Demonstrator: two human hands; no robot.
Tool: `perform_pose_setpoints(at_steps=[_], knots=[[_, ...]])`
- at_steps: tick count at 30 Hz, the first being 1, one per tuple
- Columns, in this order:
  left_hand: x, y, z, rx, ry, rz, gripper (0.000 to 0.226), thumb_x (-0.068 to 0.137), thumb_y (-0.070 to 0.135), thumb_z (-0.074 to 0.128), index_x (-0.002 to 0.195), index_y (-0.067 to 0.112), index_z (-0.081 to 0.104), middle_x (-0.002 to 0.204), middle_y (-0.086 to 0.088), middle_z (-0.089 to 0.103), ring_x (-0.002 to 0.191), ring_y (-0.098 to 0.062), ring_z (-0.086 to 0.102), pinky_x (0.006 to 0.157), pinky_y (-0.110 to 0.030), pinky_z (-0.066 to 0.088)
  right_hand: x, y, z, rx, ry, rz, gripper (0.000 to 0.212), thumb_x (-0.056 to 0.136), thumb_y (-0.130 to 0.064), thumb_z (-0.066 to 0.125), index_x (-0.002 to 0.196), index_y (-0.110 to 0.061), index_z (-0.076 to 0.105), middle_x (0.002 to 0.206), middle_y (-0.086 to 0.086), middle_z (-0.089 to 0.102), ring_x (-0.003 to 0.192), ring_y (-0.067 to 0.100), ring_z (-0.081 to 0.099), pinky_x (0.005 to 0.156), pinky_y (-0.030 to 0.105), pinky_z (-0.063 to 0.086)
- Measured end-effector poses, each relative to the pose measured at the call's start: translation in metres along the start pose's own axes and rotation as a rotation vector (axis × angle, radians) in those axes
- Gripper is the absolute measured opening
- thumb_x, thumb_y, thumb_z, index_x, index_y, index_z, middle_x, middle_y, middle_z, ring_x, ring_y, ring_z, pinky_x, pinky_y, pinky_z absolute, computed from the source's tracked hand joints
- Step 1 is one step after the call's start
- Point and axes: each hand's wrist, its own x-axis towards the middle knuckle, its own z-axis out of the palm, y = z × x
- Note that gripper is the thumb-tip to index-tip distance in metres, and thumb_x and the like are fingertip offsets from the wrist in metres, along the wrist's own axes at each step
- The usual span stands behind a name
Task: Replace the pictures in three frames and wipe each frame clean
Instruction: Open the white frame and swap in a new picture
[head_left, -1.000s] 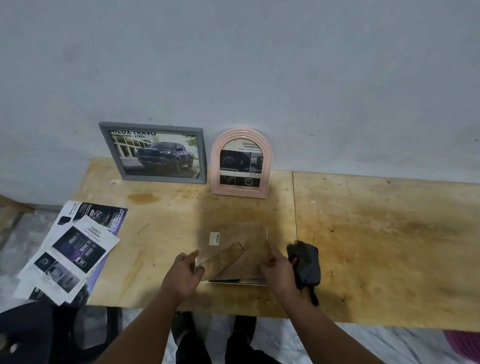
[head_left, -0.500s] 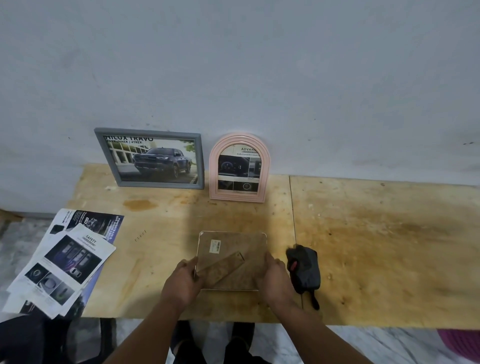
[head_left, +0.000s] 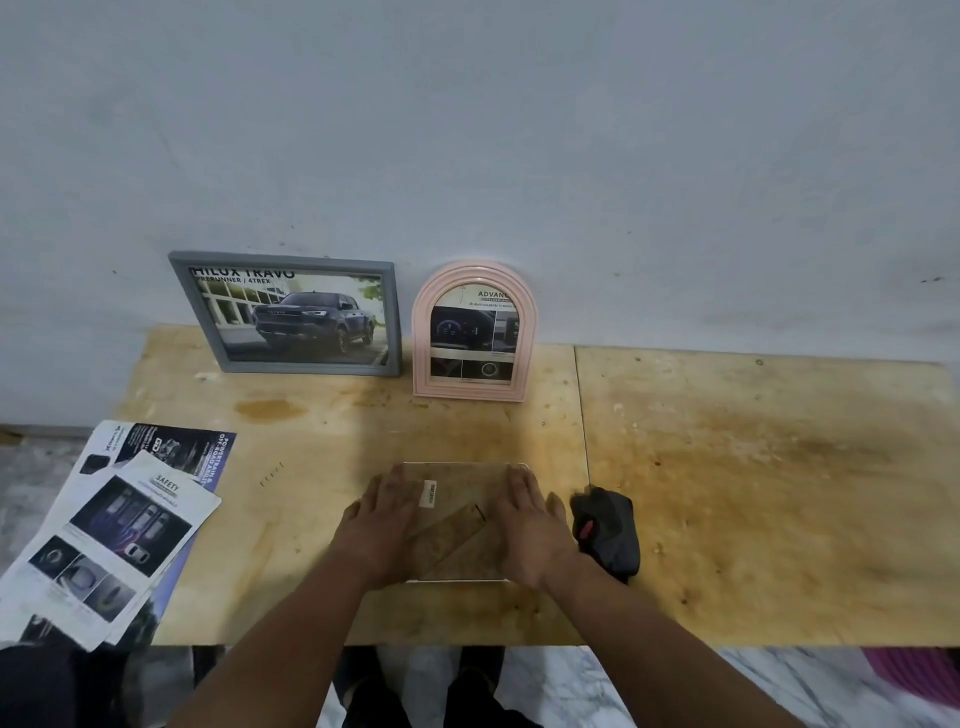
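Both hands, left hand (head_left: 382, 525) and right hand (head_left: 530, 530), fingers flat, press the face-down brown-backed frame (head_left: 457, 535); opening its backing likely follows.

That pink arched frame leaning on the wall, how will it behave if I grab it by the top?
The pink arched frame looks rigid, moulded and probably light. It stands upright against the wall on a narrow base, so a push may tip it forward. Its glossy front suggests glazing; treat it as fragile.

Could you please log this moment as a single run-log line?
left hand flat on face-down third frame | right hand flat on it | cloth beside, untouched | grey frame, pink frame upright at wall
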Motion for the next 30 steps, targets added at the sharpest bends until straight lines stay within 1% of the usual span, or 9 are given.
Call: perform_pose_setpoints(at_steps=[3, 6, 10, 14, 18, 23, 26, 28, 30], knots=[[0.008, -0.001, -0.002, 0.069, -0.073, 0.056, 0.105, 0.094, 0.053, 0.059, 0.161, 0.019, -0.015, 0.162, -0.012, -0.037, 0.155, -0.037, -0.019, 0.126, -0.052, 0.011, 0.005, 0.002, -0.008, -0.057, -0.061, -0.03, 0.1, 0.086, -0.036, 0.066, 0.163, -0.025, 0.004, 0.169, 0.013, -0.019, 0.155, 0.032, -0.021, 0.12, 0.067, 0.0], [0.011, -0.003, 0.002, 0.032, -0.07, 0.054, 0.103, 0.092, 0.056, 0.056, 0.162, 0.019, -0.01, 0.164, -0.009, -0.034, 0.156, -0.032, -0.018, 0.126, -0.052, 0.007, 0.006, 0.003, -0.011, -0.073, -0.073, -0.036, 0.101, 0.085, -0.043, 0.067, 0.163, -0.026, 0.005, 0.169, 0.012, -0.02, 0.156, 0.03, -0.018, 0.121, 0.067, 0.003], [0.013, -0.007, 0.001, 0.008, -0.066, 0.045, 0.1, 0.091, 0.059, 0.054, 0.163, 0.024, -0.006, 0.166, -0.002, -0.03, 0.156, -0.029, -0.018, 0.127, -0.051, 0.006, 0.011, 0.007, -0.005, -0.089, -0.073, -0.046, 0.103, 0.084, -0.047, 0.07, 0.162, -0.031, 0.004, 0.168, 0.01, -0.022, 0.156, 0.031, -0.016, 0.119, 0.067, 0.008], [0.012, -0.01, 0.0, 0.01, -0.093, 0.03, 0.1, 0.092, 0.059, 0.055, 0.162, 0.026, -0.009, 0.164, 0.003, -0.033, 0.155, -0.029, -0.02, 0.127, -0.051, 0.006, 0.014, 0.013, -0.004, -0.07, -0.08, -0.058, 0.101, 0.085, -0.045, 0.071, 0.161, -0.035, 0.005, 0.168, 0.008, -0.023, 0.156, 0.029, -0.017, 0.119, 0.067, 0.009], [0.01, -0.012, 0.001, 0.048, -0.133, 0.042, 0.099, 0.098, 0.053, 0.054, 0.159, 0.029, -0.019, 0.16, 0.003, -0.041, 0.154, -0.031, -0.022, 0.127, -0.054, 0.003, 0.015, 0.009, -0.002, -0.054, -0.086, -0.041, 0.101, 0.088, -0.041, 0.071, 0.162, -0.035, 0.003, 0.167, 0.009, -0.026, 0.155, 0.029, -0.02, 0.12, 0.066, 0.009], [0.012, -0.028, 0.015, 0.065, -0.096, 0.07, 0.106, 0.094, 0.064, 0.053, 0.154, 0.037, -0.03, 0.155, 0.009, -0.048, 0.15, -0.033, -0.029, 0.125, -0.06, -0.001, 0.015, 0.017, 0.003, -0.028, -0.081, -0.073, 0.099, 0.09, -0.046, 0.068, 0.161, -0.037, -0.001, 0.163, 0.002, -0.036, 0.152, 0.024, -0.03, 0.119, 0.068, 0.01], [0.013, -0.036, 0.026, 0.087, -0.001, 0.131, 0.106, 0.09, 0.074, 0.046, 0.152, 0.038, -0.032, 0.155, 0.009, -0.049, 0.147, -0.039, -0.035, 0.122, -0.062, -0.01, 0.014, 0.021, 0.007, -0.034, -0.09, -0.09, 0.099, 0.093, -0.052, 0.064, 0.16, -0.038, -0.007, 0.16, -0.001, -0.041, 0.15, 0.024, -0.034, 0.118, 0.068, 0.006], [0.015, -0.04, 0.029, 0.093, 0.029, 0.15, 0.107, 0.088, 0.077, 0.044, 0.152, 0.038, -0.033, 0.154, 0.008, -0.05, 0.145, -0.039, -0.039, 0.12, -0.063, -0.015, 0.016, 0.022, 0.008, -0.042, -0.09, -0.084, 0.099, 0.094, -0.053, 0.063, 0.16, -0.038, -0.008, 0.16, -0.001, -0.041, 0.15, 0.024, -0.034, 0.118, 0.068, 0.005], [0.018, -0.04, 0.029, 0.103, 0.025, 0.142, 0.107, 0.088, 0.077, 0.044, 0.15, 0.039, -0.034, 0.153, 0.008, -0.052, 0.144, -0.039, -0.041, 0.119, -0.065, -0.015, 0.017, 0.022, 0.008, -0.056, -0.081, -0.08, 0.098, 0.093, -0.054, 0.063, 0.16, -0.039, -0.008, 0.162, -0.001, -0.039, 0.151, 0.024, -0.032, 0.119, 0.068, 0.007]])
